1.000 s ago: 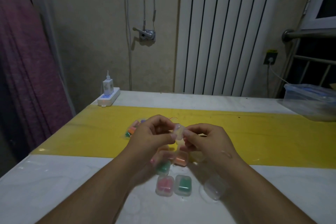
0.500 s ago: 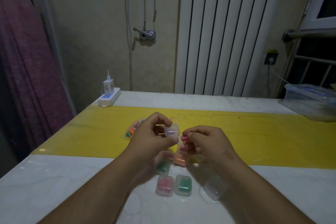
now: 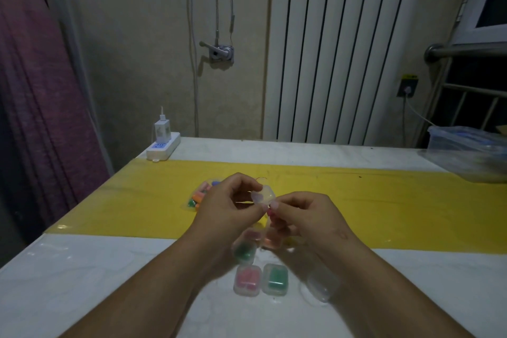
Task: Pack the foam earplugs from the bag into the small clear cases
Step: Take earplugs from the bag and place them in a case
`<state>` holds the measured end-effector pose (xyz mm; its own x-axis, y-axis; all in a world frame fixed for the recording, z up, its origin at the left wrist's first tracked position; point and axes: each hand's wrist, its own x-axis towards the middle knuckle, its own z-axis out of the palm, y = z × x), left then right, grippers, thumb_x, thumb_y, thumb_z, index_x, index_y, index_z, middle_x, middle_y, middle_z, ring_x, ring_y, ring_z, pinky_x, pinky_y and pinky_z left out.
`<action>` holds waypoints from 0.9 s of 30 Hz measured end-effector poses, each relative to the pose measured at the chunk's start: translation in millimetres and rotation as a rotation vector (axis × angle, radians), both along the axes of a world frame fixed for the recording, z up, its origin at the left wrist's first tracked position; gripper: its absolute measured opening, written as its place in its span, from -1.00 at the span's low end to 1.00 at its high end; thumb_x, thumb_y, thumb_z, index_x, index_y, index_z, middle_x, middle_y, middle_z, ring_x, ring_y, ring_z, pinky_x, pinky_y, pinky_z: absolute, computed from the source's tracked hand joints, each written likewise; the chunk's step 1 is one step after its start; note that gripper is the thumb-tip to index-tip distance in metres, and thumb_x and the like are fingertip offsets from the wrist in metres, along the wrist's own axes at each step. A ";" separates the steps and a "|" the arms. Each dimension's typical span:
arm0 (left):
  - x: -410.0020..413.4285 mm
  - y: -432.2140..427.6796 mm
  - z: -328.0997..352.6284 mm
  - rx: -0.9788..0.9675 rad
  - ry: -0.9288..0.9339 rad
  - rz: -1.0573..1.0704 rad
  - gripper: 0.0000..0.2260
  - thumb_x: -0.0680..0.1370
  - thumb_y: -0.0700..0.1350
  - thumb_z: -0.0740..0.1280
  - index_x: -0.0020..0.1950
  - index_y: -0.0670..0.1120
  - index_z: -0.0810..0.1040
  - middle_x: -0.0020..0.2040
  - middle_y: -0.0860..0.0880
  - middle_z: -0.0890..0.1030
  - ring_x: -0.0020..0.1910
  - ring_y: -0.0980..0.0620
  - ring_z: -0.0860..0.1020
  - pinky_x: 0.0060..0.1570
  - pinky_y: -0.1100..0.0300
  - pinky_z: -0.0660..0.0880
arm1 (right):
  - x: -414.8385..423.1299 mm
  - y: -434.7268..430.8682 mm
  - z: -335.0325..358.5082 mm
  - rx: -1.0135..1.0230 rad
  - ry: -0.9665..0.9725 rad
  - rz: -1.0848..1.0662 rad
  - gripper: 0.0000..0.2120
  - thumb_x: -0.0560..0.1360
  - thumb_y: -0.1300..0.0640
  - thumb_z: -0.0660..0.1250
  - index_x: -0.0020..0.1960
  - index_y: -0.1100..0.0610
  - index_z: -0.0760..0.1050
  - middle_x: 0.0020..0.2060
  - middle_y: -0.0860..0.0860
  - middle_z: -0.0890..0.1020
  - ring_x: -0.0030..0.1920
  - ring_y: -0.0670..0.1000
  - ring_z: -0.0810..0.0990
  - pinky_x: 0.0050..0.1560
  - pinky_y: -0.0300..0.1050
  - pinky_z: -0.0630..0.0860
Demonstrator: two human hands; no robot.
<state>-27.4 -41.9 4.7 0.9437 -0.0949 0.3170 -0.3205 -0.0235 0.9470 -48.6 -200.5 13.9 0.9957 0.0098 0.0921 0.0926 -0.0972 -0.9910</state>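
Note:
Above the table's middle, my left hand (image 3: 227, 206) pinches a small clear case (image 3: 262, 194) between thumb and fingers. My right hand (image 3: 301, 217) is right beside it, its fingertips at the case's lower edge and pinching a pink earplug (image 3: 270, 212). A clear bag of coloured earplugs (image 3: 199, 196) lies on the yellow strip, partly hidden behind my left hand. Below my hands lie several filled cases: a pink one (image 3: 247, 280), a green one (image 3: 275, 279), another green one (image 3: 243, 251) and an orange one (image 3: 273, 239). One empty clear case (image 3: 321, 284) lies by my right forearm.
A white table (image 3: 82, 282) carries a yellow strip (image 3: 384, 208) across its middle. A white power strip (image 3: 163, 146) with a charger sits at the far left corner. A clear lidded box (image 3: 469, 156) stands at the far right. A radiator and wall lie behind.
The right hand first met the case, drew back a little with the pink earplug, and now touches the case's lower edge again. The left hand has tilted the case slightly.

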 end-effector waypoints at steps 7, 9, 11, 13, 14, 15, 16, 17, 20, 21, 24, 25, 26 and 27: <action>2.3 2.4 -1.2 0.164 -0.096 0.057 -0.80 0.38 -0.18 0.55 -0.07 -0.03 0.62 -0.13 0.00 0.68 -0.08 0.03 0.66 -0.05 0.11 0.61 | 1.0 0.2 -3.0 -0.034 -0.020 0.004 -0.87 0.48 0.16 0.44 -0.19 0.21 0.69 -0.33 0.18 0.62 -0.28 0.12 0.59 -0.05 0.30 0.61; 2.0 2.3 -1.6 0.196 -0.106 0.071 -0.82 0.39 -0.12 0.55 -0.08 -0.02 0.61 -0.16 0.03 0.67 -0.11 0.08 0.65 -0.08 0.17 0.60 | 0.9 1.2 -2.3 -0.054 -0.022 0.010 -0.85 0.46 0.12 0.45 -0.19 0.19 0.70 -0.35 0.14 0.62 -0.30 0.07 0.58 -0.09 0.19 0.62; 0.0 0.9 -1.5 0.255 -0.156 0.105 -0.87 0.41 -0.11 0.52 -0.12 -0.01 0.60 -0.21 0.10 0.64 -0.19 0.16 0.62 -0.16 0.31 0.54 | 2.7 1.9 -3.3 -0.085 -0.019 -0.023 -0.84 0.45 0.13 0.43 -0.23 0.21 0.68 -0.38 0.12 0.62 -0.34 0.03 0.55 -0.18 0.06 0.59; -3.3 -2.8 -0.2 0.251 -0.179 0.123 -0.91 0.46 -0.16 0.47 -0.15 -0.01 0.60 -0.25 0.10 0.63 -0.23 0.17 0.59 -0.21 0.33 0.51 | 3.4 3.7 -4.5 -0.125 -0.011 -0.075 -0.85 0.41 0.14 0.41 -0.27 0.20 0.67 -0.41 0.12 0.62 -0.36 0.03 0.55 -0.21 0.04 0.57; -4.0 -3.9 0.8 0.174 -0.139 0.112 -0.91 0.49 -0.20 0.44 -0.15 -0.01 0.59 -0.25 0.05 0.63 -0.23 0.13 0.58 -0.23 0.28 0.53 | 3.1 5.2 -5.8 -0.117 0.000 -0.086 -0.85 0.38 0.13 0.40 -0.27 0.20 0.66 -0.42 0.14 0.61 -0.37 0.05 0.55 -0.19 0.12 0.60; -4.6 -4.5 3.1 0.055 -0.074 0.086 -0.91 0.51 -0.22 0.42 -0.12 -0.04 0.59 -0.24 -0.04 0.62 -0.23 0.06 0.57 -0.27 0.23 0.54 | 2.8 7.0 -6.7 -0.075 0.023 -0.088 -0.85 0.36 0.13 0.40 -0.27 0.21 0.66 -0.43 0.17 0.60 -0.37 0.09 0.54 -0.17 0.21 0.61; -4.9 -4.1 5.7 -0.045 -0.019 0.067 -0.93 0.53 -0.24 0.40 -0.08 -0.07 0.59 -0.21 -0.15 0.61 -0.24 0.01 0.56 -0.32 0.22 0.55 | 2.7 7.9 -7.3 -0.042 0.043 -0.086 -0.85 0.37 0.14 0.40 -0.27 0.23 0.65 -0.43 0.18 0.59 -0.38 0.11 0.54 -0.19 0.25 0.60; -4.8 -2.9 8.6 -0.092 0.008 0.063 -0.92 0.54 -0.25 0.37 -0.03 -0.09 0.58 -0.21 -0.19 0.60 -0.25 -0.02 0.56 -0.34 0.23 0.55 | 2.7 7.1 -6.7 -0.027 0.044 -0.080 -0.85 0.41 0.17 0.41 -0.27 0.24 0.65 -0.43 0.17 0.58 -0.37 0.11 0.54 -0.23 0.18 0.60; -2.3 1.3 12.6 -0.129 0.042 0.062 -0.76 0.58 -0.33 0.23 0.10 -0.05 0.57 -0.18 -0.21 0.62 -0.26 -0.08 0.59 -0.28 0.18 0.60 | 5.0 1.0 -2.9 -0.034 -0.004 -0.069 -0.79 0.49 0.24 0.39 -0.31 0.24 0.65 -0.43 0.14 0.60 -0.33 0.08 0.57 -0.28 -0.07 0.53; -2.5 2.0 13.1 -0.158 0.064 0.062 -0.71 0.58 -0.36 0.19 0.11 -0.04 0.58 -0.18 -0.21 0.62 -0.26 -0.09 0.59 -0.28 0.16 0.60 | 5.6 0.2 -1.8 -0.009 -0.006 -0.065 -0.79 0.49 0.25 0.39 -0.32 0.23 0.65 -0.42 0.14 0.60 -0.31 0.10 0.58 -0.27 -0.08 0.52; -2.7 3.4 12.1 -0.125 0.084 0.057 -0.63 0.55 -0.44 0.14 0.08 -0.06 0.60 -0.10 -0.15 0.59 -0.28 -0.05 0.60 -0.28 0.17 0.60 | 6.8 -0.9 -1.5 0.025 0.002 -0.076 -0.82 0.46 0.30 0.38 -0.29 0.26 0.66 -0.42 0.15 0.61 -0.31 0.12 0.60 -0.28 -0.09 0.53; -3.5 3.1 11.5 -0.104 0.085 0.039 -0.62 0.53 -0.47 0.14 0.06 -0.07 0.61 -0.06 -0.14 0.58 -0.29 -0.02 0.60 -0.29 0.18 0.59 | 7.1 -1.0 -1.7 0.023 0.005 -0.075 -0.84 0.46 0.31 0.37 -0.27 0.27 0.66 -0.43 0.15 0.61 -0.32 0.11 0.60 -0.30 -0.11 0.52; -4.5 2.0 11.3 -0.090 0.095 0.016 -0.61 0.51 -0.49 0.15 0.04 -0.09 0.62 -0.04 -0.14 0.58 -0.30 0.03 0.60 -0.31 0.19 0.59 | 7.3 -1.7 -1.7 0.020 0.006 -0.072 -0.85 0.46 0.32 0.37 -0.25 0.29 0.66 -0.43 0.14 0.61 -0.33 0.08 0.59 -0.32 -0.14 0.51; -7.5 0.0 12.5 -0.087 0.116 -0.009 -0.62 0.50 -0.51 0.17 0.02 -0.11 0.63 -0.04 -0.14 0.58 -0.32 0.07 0.60 -0.34 0.22 0.57 | 7.3 -2.8 -0.9 0.016 0.006 -0.070 -0.87 0.47 0.32 0.37 -0.22 0.30 0.66 -0.43 0.13 0.61 -0.36 0.05 0.58 -0.35 -0.17 0.50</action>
<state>-34.9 -41.9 17.2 0.9736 -0.0807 0.2134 -0.2087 0.0622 0.9760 -41.3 -203.4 12.9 0.9944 -0.0617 0.0853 0.0798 -0.0871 -0.9930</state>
